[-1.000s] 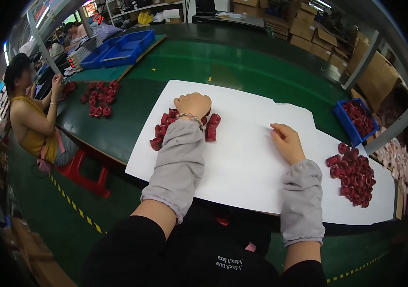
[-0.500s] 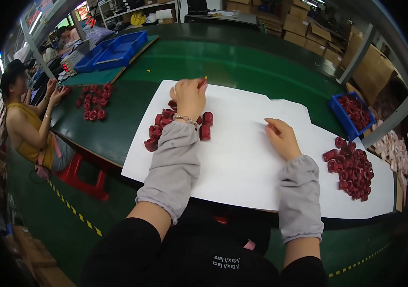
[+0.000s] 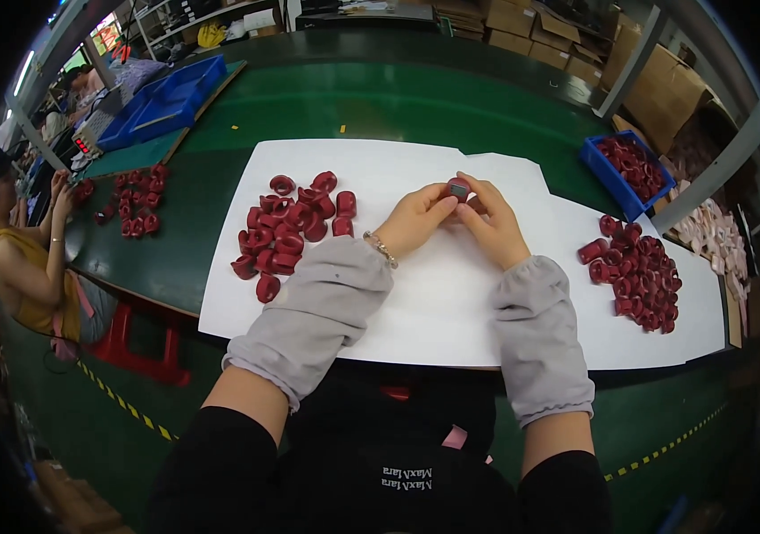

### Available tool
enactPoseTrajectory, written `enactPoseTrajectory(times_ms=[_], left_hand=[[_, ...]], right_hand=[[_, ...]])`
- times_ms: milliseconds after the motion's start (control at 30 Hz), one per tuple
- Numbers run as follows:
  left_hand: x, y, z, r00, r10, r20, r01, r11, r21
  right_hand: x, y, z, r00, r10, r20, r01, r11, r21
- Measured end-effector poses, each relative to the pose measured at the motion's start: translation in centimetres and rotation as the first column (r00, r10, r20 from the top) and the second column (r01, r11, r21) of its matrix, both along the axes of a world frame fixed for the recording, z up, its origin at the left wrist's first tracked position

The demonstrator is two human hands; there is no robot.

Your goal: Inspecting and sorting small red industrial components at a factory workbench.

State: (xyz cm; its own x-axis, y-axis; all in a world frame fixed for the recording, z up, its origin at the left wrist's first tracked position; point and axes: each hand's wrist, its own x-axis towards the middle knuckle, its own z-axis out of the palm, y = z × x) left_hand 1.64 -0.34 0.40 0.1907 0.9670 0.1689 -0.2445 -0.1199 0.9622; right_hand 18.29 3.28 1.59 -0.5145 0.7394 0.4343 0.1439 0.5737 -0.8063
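Worktop (image 3: 380, 93) is part-covered by paper (image 3: 438, 311). Above frame centre, a red piece (image 3: 458, 190) is pinched between left hand (image 3: 411, 222) and right hand (image 3: 497, 229).

— How many do I hold?
— At least one red piece (image 3: 458, 190) shows between your left hand (image 3: 415, 222) and right hand (image 3: 495, 230).
— Piles on the white paper (image 3: 433, 307)?
— Two: you have one left-edge pile (image 3: 286, 222) and one right-edge pile (image 3: 638, 274), both too jumbled to count.
— Filled blue bins (image 3: 605, 184)?
— One, past your paper's far right edge.
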Motion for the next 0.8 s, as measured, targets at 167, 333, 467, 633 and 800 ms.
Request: enactPoseTrajectory(times_ms=[167, 333, 467, 633, 800], left_hand=[[-0.78, 0.20, -0.79, 0.995, -0.073, -0.073, 0.076, 0.997, 0.033], [-0.91, -0.07, -0.26, 0.988, -0.023, -0.150, 0.030, 0.998, 0.050], [-1.02, 0.10, -0.85, 0.996, -0.026, -0.080, 0.031, 0.997, 0.066], [-1.06, 0.10, -0.49, 0.993, -0.054, -0.101, 0.059, 0.997, 0.048], [-0.97, 0.52, -1.11, 0.996, -0.061, -0.066, 0.065, 0.996, 0.066]], right_hand=[[0.01, -0.30, 0.23, 0.999, 0.024, 0.029, -0.024, 0.999, -0.026], [0.24, -0.60, 0.48, 0.999, 0.036, 0.025, -0.033, 0.995, -0.092], [0.05, -0.57, 0.71, 0.999, 0.045, 0.022, -0.043, 0.995, -0.085], [0.23, -0.65, 0.79, 0.999, 0.035, 0.038, -0.032, 0.996, -0.079], [0.38, -0.21, 0.01, 0.999, 0.042, 0.019, -0.039, 0.988, -0.148]])
